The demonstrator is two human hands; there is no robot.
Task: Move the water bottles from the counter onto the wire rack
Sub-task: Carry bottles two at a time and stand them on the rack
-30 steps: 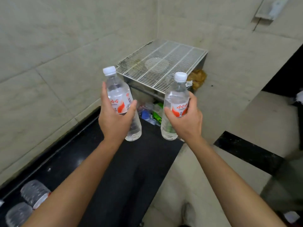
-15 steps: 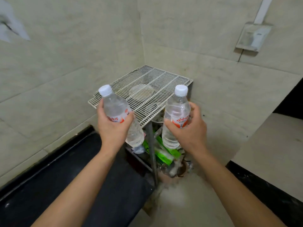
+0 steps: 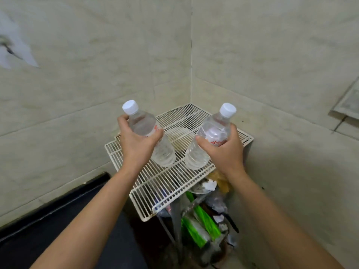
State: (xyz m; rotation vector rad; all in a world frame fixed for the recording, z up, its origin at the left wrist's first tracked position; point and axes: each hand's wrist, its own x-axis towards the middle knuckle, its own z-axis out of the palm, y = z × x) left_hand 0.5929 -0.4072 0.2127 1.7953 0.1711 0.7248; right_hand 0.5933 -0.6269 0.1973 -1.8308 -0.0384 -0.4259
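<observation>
A white wire rack (image 3: 161, 193) stands in the corner of two tiled walls. My left hand (image 3: 137, 142) is shut around a clear water bottle (image 3: 165, 154) with a white cap and a red-and-white label. My right hand (image 3: 225, 150) grips a second water bottle (image 3: 196, 158) of the same kind. Both bottles are held over the middle of the rack top, tilted with their caps leaning outward and their bases close together near the wires. Whether the bases touch the rack I cannot tell.
A black counter (image 3: 58, 230) runs along the left wall up to the rack. Under the rack sits clutter: green packets (image 3: 202, 224), plastic wrappers and a brown bag (image 3: 221, 181). A pale round lid (image 3: 177, 136) lies on the rack between the bottles.
I have come closer to the rack, and both hands have carried the bottles forward from in front of it to over its top, tilting them outward.
</observation>
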